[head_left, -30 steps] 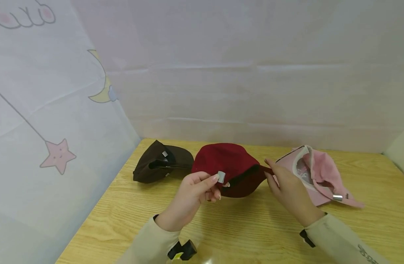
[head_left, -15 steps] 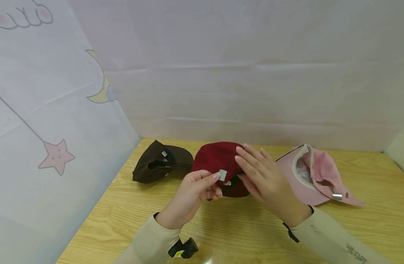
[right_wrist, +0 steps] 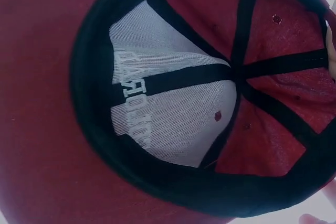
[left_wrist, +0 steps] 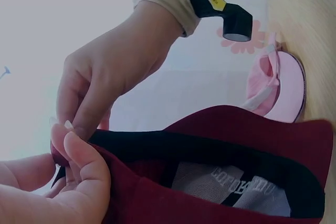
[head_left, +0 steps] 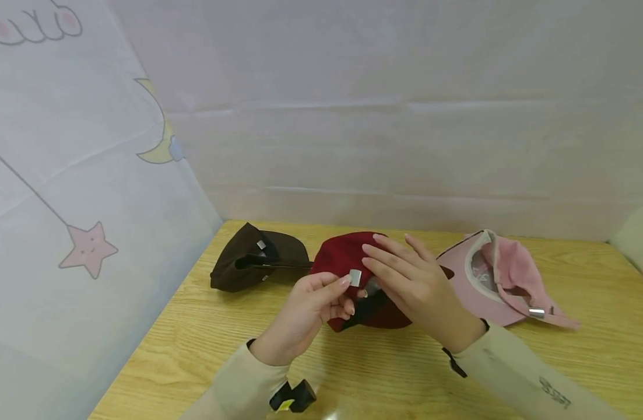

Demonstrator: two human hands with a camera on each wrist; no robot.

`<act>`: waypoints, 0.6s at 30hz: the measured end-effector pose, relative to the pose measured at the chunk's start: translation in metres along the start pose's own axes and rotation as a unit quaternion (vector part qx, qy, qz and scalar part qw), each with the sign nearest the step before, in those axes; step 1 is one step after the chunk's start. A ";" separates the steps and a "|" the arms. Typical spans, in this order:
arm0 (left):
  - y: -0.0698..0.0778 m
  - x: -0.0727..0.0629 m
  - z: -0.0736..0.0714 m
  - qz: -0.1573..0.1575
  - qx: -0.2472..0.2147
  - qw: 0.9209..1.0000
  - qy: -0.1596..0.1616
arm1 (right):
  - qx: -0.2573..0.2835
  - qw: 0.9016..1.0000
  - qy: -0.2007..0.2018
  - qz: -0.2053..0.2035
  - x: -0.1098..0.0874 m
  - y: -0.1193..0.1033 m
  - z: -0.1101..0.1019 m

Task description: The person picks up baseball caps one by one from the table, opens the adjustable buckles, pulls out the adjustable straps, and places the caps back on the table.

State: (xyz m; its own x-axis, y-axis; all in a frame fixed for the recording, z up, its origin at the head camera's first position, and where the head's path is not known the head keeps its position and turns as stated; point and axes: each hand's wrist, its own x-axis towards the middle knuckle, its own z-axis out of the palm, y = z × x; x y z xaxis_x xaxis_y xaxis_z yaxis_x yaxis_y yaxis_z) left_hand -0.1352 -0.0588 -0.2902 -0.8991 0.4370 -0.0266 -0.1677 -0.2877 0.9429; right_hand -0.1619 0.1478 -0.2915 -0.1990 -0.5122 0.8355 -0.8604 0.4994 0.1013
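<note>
Now my right hand [head_left: 413, 283] lies over the 3 o'clock side of the red cap [head_left: 334, 254], where a second ago it held the end of the brim. Its fingers look long and nearly straight; the thumb is hidden from the head view, and I cannot tell whether it pinches anything. My left hand [head_left: 304, 312] has stayed put, thumb and fingers pinching the cap's back edge by the silver clasp [head_left: 355, 278]. Between my hands the red cap has tipped, showing me more of its black inner band on the 6 o'clock side.

From it, the brown cap [head_left: 242, 268] sits at 9 o'clock on the tabletop [head_left: 216, 344], its brim meeting the red crown in view, though I can't judge contact. At 3 o'clock lies the pink cap [head_left: 520, 271], its inside showing; neither has shifted. My right hand blocks part of the red crown and brim, whose tip pokes out before the pink cap. A pale cloth [head_left: 321, 146] hangs at 12 o'clock.
</note>
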 end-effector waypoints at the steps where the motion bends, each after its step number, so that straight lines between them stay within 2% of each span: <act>1: -0.001 0.000 0.000 0.002 -0.003 1.000 0.001 | -0.001 1.000 -0.003 0.005 0.000 0.000 0.001; 8: -0.006 0.004 -0.001 0.006 -0.026 1.000 0.010 | -0.006 0.999 -0.010 0.035 0.001 0.001 0.010; 18: -0.016 0.010 -0.002 0.003 -0.013 1.000 0.019 | 0.032 0.996 -0.031 0.076 -0.005 0.012 0.026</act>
State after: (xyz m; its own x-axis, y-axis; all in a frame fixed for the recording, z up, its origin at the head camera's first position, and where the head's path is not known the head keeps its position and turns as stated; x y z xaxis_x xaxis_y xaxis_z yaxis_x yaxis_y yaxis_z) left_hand -0.1419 -0.0517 -0.3060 -0.9147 0.4028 -0.0337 -0.1719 -0.3121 0.9344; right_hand -0.1835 0.1379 -0.3082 -0.3556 -0.4776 0.8034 -0.8462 0.5295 -0.0598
